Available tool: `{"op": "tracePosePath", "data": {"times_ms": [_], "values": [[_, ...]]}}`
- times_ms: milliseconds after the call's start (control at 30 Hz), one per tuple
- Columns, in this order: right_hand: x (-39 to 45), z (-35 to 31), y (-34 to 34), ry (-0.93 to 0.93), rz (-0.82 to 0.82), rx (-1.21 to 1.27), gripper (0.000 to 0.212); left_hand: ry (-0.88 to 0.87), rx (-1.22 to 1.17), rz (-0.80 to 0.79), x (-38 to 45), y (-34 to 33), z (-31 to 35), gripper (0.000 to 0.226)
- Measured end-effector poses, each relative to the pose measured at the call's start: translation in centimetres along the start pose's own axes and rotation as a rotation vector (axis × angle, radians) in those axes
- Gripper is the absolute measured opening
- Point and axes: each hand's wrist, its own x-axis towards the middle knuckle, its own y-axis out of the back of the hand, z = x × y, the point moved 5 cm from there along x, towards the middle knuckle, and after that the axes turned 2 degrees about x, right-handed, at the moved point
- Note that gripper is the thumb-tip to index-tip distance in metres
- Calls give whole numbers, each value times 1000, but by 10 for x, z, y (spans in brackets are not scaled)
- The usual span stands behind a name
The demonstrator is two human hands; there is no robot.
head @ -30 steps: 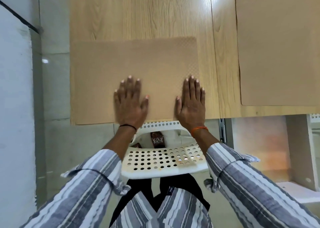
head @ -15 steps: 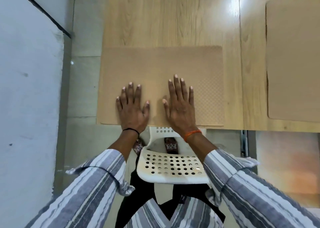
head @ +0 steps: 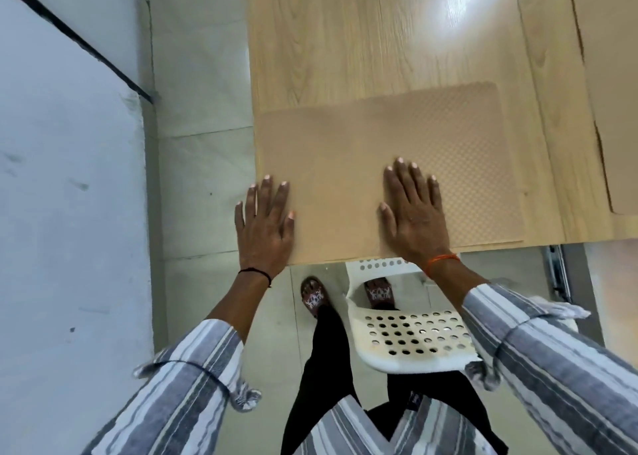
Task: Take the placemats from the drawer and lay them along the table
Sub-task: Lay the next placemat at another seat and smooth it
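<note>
A tan textured placemat [head: 348, 164] lies flat at the near left corner of the light wooden table [head: 362, 33]. My left hand [head: 264, 225] rests palm down with fingers spread on the mat's left near corner, partly past the table's left edge. My right hand [head: 416, 214] lies flat with spread fingers on the mat's near middle. A second tan placemat [head: 614, 92] sits on the table at the far right, cut off by the frame.
A white perforated plastic chair [head: 411, 337] stands under the table's near edge, right in front of my legs. A pale wall [head: 62, 213] runs along the left, with tiled floor [head: 203, 192] between it and the table. A metal drawer rail [head: 556, 271] shows at the right.
My hands have spread apart on the mat, the left sliding to its left edge. The view has shifted left, so table and mat now sit further right.
</note>
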Motion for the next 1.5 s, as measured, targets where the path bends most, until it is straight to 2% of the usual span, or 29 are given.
{"op": "tracePosePath", "data": {"times_ms": [100,167,267,367,467,567,633,900,1033,1200,1367,1500], "values": [[-1,-1,-1,-3,-8,-9,63,-14,-47,46,25,16,2,55],[-2,-3,0,-7,-15,-10,63,-122,-66,67,50,25,32,52],[-2,-3,2,-9,-22,-25,64,-342,-109,0,91,24,99,52],[-1,-2,4,-14,-10,-36,64,-447,-59,-85,127,14,151,54],[0,-1,3,-23,-3,-47,65,-496,48,-139,153,1,167,58],[0,-1,4,-20,3,-36,65,-545,76,-114,160,-1,157,62],[0,-1,5,-19,8,-23,66,-487,61,-81,159,-1,139,66],[0,-2,4,-18,15,3,65,-74,16,22,127,3,48,70],[-2,-3,3,-11,27,-3,66,61,-17,34,117,8,19,71],[-2,-1,3,-7,21,14,66,159,-26,11,97,15,13,70],[-2,-1,3,-6,9,25,66,35,-42,57,10,2,47,63],[-1,-1,2,-7,0,30,67,91,-32,21,-25,-12,20,60]]}}
